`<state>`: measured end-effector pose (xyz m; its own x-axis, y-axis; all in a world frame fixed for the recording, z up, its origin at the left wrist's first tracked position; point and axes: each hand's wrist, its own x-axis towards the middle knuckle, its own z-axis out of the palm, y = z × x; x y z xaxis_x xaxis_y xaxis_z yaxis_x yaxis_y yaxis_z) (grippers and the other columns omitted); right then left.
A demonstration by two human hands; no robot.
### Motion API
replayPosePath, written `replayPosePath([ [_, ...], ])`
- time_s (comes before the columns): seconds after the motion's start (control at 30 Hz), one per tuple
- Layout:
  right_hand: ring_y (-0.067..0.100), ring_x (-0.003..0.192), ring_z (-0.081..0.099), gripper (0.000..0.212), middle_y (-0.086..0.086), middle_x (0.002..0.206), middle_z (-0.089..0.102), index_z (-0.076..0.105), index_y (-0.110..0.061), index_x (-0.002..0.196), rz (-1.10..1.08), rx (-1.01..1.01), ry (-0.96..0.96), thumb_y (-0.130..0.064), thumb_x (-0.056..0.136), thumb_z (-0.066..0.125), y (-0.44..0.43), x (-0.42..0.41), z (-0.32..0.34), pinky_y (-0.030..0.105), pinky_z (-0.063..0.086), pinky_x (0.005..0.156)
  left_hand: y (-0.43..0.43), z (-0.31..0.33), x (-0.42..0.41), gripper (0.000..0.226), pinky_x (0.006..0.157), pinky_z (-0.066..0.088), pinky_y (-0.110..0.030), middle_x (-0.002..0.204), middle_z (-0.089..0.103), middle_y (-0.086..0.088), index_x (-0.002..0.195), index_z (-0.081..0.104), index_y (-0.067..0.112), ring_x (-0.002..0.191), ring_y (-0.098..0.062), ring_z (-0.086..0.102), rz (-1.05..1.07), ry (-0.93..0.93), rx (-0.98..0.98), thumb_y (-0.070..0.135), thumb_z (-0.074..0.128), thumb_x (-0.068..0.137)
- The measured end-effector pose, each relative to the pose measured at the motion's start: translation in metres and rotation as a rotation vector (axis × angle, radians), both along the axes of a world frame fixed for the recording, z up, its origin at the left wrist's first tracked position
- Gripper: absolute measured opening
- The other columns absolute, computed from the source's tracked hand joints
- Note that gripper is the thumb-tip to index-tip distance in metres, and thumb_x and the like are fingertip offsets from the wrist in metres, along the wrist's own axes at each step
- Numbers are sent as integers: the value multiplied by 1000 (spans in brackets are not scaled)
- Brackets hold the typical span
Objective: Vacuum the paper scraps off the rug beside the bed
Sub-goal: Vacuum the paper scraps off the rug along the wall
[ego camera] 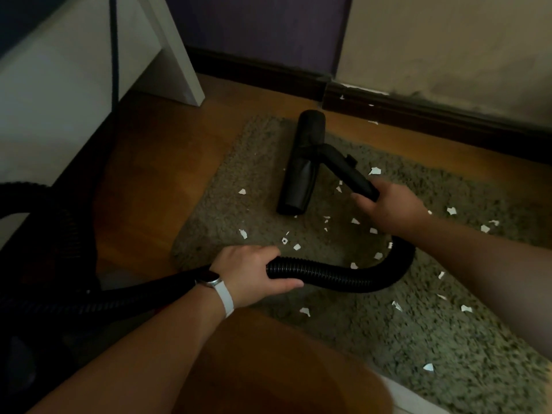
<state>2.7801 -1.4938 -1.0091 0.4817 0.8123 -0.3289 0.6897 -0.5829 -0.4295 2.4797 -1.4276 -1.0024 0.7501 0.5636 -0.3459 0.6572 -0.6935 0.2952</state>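
Left fingers: my fingers (268, 251) and thumb curl round the ribbed hose (343, 277); the left hand (254, 273) grips it at the rug's near-left edge, I'd say to carry the slack clear of the scraps
Right fingers: my right hand (394, 204) is clamped on the near end of the stiff tube (343, 167), the place to steer from
Floor head: the floor head (301, 162) lies flat on the rug (403, 339), towards its far-left corner, long side running away from me
Paper scraps: the paper scraps (355, 221) are strewn over the rug, mostly between the head and my arms and out to the right; a few lie off it by the skirting board (433, 115)
Progress: my guess is barely begun, with plenty left to lift
Hidden: the hose passes under my right forearm, so its join with the tube is unseen
Hard to make out: the vacuum body (44, 234) is only a dark mass at left; whether the white furniture (59, 85) is the bed, I cannot tell
Cut off: the rug runs out of view at right and below
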Motion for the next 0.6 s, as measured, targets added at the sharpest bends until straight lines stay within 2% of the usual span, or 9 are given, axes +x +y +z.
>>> replayPosePath([
  [0.07, 21, 68, 65, 34, 3, 80, 65, 58, -23, 109, 100, 22, -7, -53, 94, 57, 14, -12, 3, 43, 58, 66, 0, 1, -9, 55, 69, 43, -26, 81, 56, 16, 97, 57, 35, 77, -5, 54, 12, -17, 8, 84, 49, 75],
  [0.2, 20, 69, 62, 30, -2, 77, 62, 59, -26, 109, 388, 5, -12, -52, 93, 59, 42, -46, 8, 39, 55, 67, -4, 2, -24, 56, 66, 44, -26, 80, 59, 15, 95, 62, 32, 79, -10, 62, -7, -100, 51, 83, 52, 74],
  [0.33, 18, 69, 54, 43, -7, 72, 54, 59, -27, 110, 587, 17, -85, -64, 88, 55, 54, -68, 1, 29, 39, 61, -11, 3, -34, 58, 66, 39, -25, 85, 64, 13, 95, 63, 31, 81, -9, 63, -33, -76, 64, 83, 49, 76],
  [0.43, 20, 69, 55, 52, -6, 69, 51, 59, -27, 108, 659, 12, -121, -72, 85, 48, 51, -73, -8, 29, 37, 62, -12, 3, -37, 55, 67, 41, -25, 80, 58, 15, 90, 60, 31, 81, -8, 62, -48, -66, 55, 83, 48, 77],
  [0.53, 28, 77, 64, 53, -3, 71, 52, 58, -25, 106, 667, -4, -145, -73, 87, 45, 47, -74, -14, 29, 38, 64, -12, 3, -37, 52, 66, 37, -25, 77, 50, 16, 88, 55, 32, 81, -8, 61, -56, -35, 36, 82, 47, 77],
  [0.6, 27, 78, 63, 52, -2, 73, 54, 58, -24, 108, 651, -17, -141, -71, 88, 47, 45, -70, -15, 29, 40, 65, -11, 1, -37, 53, 65, 35, -25, 77, 52, 16, 89, 56, 32, 80, -8, 61, -56, -45, 59, 83, 48, 77],
])
